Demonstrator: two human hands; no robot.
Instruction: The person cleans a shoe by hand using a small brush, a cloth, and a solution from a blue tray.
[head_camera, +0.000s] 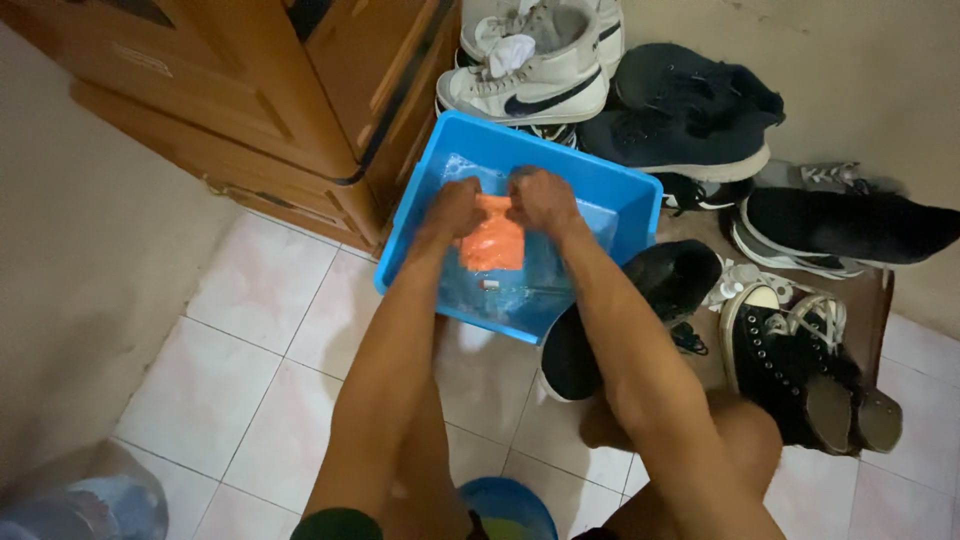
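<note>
While water stands in the blue rectangular plastic tub on the far floor tiles, washing looks mid-course: the orange cloth is wet, not wrung out. Left hand and right hand both clench its far edge; it hangs just below them.

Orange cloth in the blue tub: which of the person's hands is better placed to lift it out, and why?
Neither clearly: the left hand and the right hand both grip the top edge of the orange cloth over the blue tub. The two look evenly placed.
</note>
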